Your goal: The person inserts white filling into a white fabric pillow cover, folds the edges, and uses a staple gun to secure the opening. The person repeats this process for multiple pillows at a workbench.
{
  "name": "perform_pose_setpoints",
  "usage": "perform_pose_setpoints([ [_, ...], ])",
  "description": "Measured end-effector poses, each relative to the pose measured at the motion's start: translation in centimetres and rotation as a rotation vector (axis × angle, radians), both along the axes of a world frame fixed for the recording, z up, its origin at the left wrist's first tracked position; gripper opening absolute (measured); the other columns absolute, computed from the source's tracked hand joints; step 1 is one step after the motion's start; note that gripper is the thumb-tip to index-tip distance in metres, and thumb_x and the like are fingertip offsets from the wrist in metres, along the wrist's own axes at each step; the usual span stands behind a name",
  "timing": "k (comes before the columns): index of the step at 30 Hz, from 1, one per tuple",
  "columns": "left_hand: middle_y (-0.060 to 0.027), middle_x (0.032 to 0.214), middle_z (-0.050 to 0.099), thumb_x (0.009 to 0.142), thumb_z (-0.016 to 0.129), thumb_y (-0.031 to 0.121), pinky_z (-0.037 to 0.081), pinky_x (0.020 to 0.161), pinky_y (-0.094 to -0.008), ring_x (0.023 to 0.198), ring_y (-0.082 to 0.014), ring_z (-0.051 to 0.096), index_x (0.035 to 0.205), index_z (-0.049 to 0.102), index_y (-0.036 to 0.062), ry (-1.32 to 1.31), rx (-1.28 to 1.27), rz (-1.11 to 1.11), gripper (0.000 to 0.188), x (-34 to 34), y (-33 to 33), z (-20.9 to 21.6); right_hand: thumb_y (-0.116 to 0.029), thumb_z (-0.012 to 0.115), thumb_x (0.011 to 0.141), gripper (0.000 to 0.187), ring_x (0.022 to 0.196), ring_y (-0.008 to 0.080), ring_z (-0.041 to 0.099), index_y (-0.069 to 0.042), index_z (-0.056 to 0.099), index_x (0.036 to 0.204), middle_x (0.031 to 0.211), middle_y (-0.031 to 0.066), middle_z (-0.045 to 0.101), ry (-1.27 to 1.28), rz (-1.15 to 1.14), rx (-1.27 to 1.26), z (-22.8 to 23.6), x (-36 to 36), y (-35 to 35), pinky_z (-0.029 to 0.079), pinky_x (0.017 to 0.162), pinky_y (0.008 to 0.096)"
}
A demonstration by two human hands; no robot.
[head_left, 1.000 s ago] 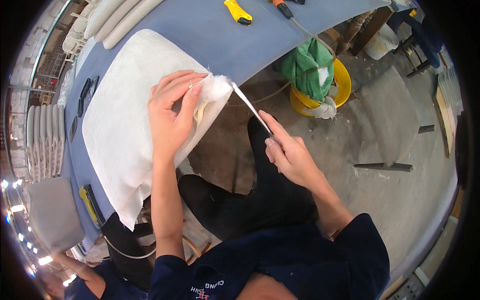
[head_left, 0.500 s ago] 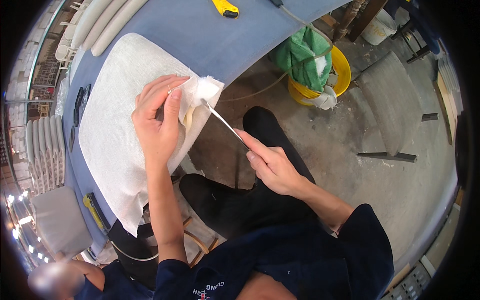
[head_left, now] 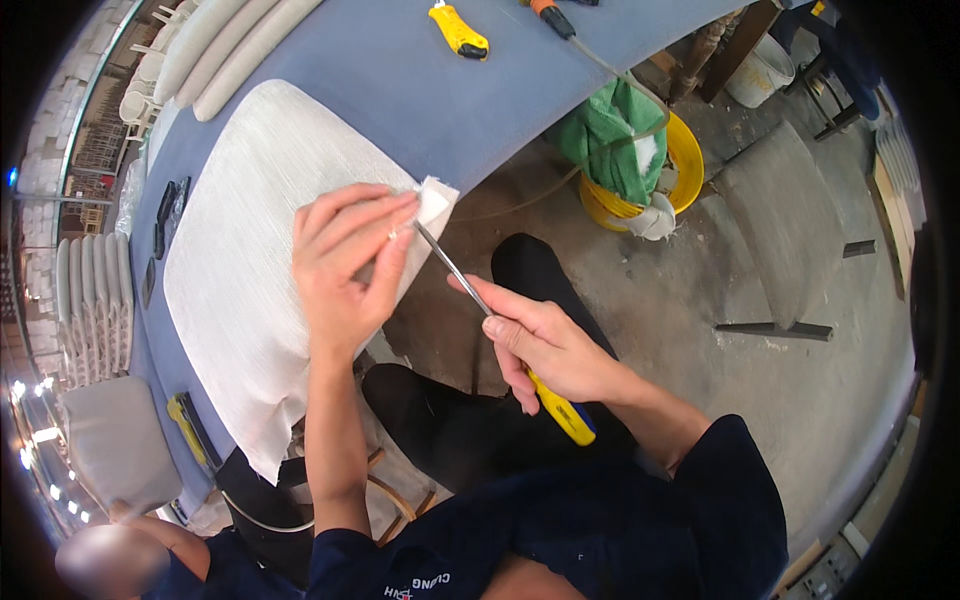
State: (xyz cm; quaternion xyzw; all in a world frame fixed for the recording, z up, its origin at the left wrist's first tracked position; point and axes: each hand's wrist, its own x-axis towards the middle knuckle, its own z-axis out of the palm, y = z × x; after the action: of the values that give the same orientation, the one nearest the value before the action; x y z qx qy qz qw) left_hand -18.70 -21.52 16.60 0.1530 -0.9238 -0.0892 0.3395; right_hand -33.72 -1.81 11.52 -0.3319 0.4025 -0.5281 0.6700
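Left hand (head_left: 345,265) flat, fingers spread and pressing down on the corner of a cushion pad (head_left: 250,290) covered in off-white, finely ribbed cloth; thumb and forefinger pinching the folded cloth edge at the corner. Pad broad, rounded at the corners, lying on the blue bench (head_left: 420,100) with its near edge overhanging, loose cloth drooping below.

Right hand (head_left: 545,350) closed round the yellow-and-blue plastic handle of a screwdriver (head_left: 480,300); thin, straight metal shaft running up-left, tip touching the cloth just under the left fingertips.

Farther back on the bench: a yellow utility knife (head_left: 458,30), an orange-handled tool (head_left: 550,15) partly cut by the frame edge, and long pale rounded strips (head_left: 230,45). Another yellow tool (head_left: 185,425) at the bench's near left edge, beside a grey padded seat (head_left: 115,440).

On the rough concrete floor (head_left: 780,330), a round yellow bucket (head_left: 690,160) stuffed with crumpled green cloth (head_left: 615,140); a white bucket (head_left: 760,70) beyond it. Dark trousers and navy sleeves in the foreground.
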Motion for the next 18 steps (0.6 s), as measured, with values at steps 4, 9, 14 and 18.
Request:
perform_pose_setpoints([
  [4, -0.0004, 0.107, 0.081, 0.081, 0.080, 0.008, 0.048, 0.089, -0.0359, 0.106, -0.0225, 0.072, 0.103, 0.085, 0.0097, -0.009, -0.090, -0.050, 0.022, -0.2, -0.1, 0.1, -0.022, 0.038, 0.117, 0.050, 0.038, 0.0138, 0.051, -0.007, 0.034, 0.165, 0.054, 0.0011, 0.045, -0.413, 0.024, 0.061, 1.6, 0.5, -0.6, 0.048, 0.042, 0.0287],
  [9, -0.0003, 0.106, 0.080, 0.080, 0.080, 0.006, 0.051, 0.085, -0.0359, 0.098, -0.0220, 0.074, 0.102, 0.084, 0.0089, -0.005, -0.066, -0.101, 0.022, -0.2, -0.1, -0.1, -0.029, 0.041, 0.117, 0.041, 0.038, 0.0133, 0.042, -0.014, 0.046, 0.155, 0.060, -0.0015, 0.037, -0.731, -0.045, 0.175, 3.8, 1.7, -1.7, 0.042, 0.039, 0.0313],
  [14, -0.0054, 0.111, 0.081, 0.086, 0.074, 0.008, 0.051, 0.095, -0.0404, 0.107, -0.0276, 0.074, 0.106, 0.083, 0.0063, -0.121, 0.095, -0.140, 0.022, -0.2, -0.7, 1.4, -0.030, 0.044, 0.117, 0.031, 0.040, 0.0127, 0.041, -0.015, 0.052, 0.142, 0.062, -0.0029, 0.037, -0.822, -0.145, 0.193, 4.6, 2.8, -3.0, 0.041, 0.041, 0.0319],
  [18, -0.0108, 0.132, 0.075, 0.099, 0.064, 0.016, 0.040, 0.117, -0.0487, 0.136, -0.0344, 0.063, 0.124, 0.078, 0.0075, -0.300, 0.042, -0.092, 0.029, 0.3, -4.0, 4.1, -0.031, 0.042, 0.117, 0.032, 0.039, 0.0107, 0.037, -0.018, 0.052, 0.145, 0.063, -0.0046, 0.037, -0.838, -0.184, 0.233, 5.8, 3.0, -2.4, 0.038, 0.040, 0.0296],
])
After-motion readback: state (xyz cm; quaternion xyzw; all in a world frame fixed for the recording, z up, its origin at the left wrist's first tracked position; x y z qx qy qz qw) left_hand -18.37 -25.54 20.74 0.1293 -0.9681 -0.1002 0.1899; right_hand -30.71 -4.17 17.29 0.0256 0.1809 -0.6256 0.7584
